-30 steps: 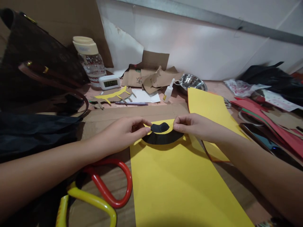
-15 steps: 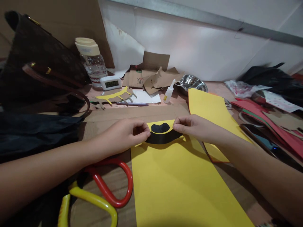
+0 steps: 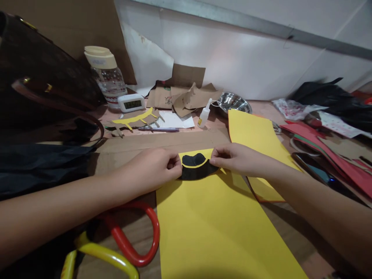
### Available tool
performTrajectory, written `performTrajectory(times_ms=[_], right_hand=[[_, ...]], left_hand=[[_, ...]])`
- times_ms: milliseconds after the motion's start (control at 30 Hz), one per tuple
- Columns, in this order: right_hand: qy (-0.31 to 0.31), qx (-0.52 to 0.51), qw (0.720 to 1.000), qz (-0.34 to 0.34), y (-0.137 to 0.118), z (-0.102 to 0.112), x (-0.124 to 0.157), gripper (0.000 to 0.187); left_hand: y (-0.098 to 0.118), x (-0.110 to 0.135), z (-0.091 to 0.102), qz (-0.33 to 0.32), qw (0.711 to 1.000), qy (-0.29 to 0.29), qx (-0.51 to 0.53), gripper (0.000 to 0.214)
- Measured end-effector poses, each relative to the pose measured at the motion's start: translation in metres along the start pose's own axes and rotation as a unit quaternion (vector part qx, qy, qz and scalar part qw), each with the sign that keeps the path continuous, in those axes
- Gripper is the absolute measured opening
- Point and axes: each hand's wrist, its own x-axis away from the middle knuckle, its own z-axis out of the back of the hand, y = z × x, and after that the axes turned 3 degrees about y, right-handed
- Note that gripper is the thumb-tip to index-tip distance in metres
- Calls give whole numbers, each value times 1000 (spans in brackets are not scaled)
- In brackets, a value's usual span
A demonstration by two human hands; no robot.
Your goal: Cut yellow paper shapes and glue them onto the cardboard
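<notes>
Between my hands, a curved black paper strip point(image 3: 197, 171) lies along the far end of a large yellow sheet point(image 3: 221, 224). My left hand point(image 3: 162, 164) pinches the strip's left end, and my right hand point(image 3: 228, 158) pinches its right end. Just above the strip, a small black paper piece point(image 3: 192, 159) rests on the yellow, with a thin yellow band showing between the two. Both hands' fingertips are closed at the strip's ends. Scissors with a red handle loop point(image 3: 151, 224) and a yellow loop lie below my left forearm.
A white glue bottle point(image 3: 204, 114), a metal bowl point(image 3: 235, 103), a clock point(image 3: 131, 103) and a lidded bottle point(image 3: 107, 79) stand at the back. Left is a dark bag point(image 3: 43, 66). Right are stacked yellow sheets point(image 3: 255, 135), a phone point(image 3: 316, 170) and red sheets point(image 3: 345, 155).
The whole view has shifted slightly. The strip's right end now sits lower and flatter against the yellow sheet; both hands keep their pinch on it.
</notes>
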Motion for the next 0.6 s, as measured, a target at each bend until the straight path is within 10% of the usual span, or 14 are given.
performTrajectory(times_ms=[600], right_hand=[[-3,112,994,6,0,-1,-18,27]], left_hand=[[8,-13,-4,29,995,-13,-90,19]])
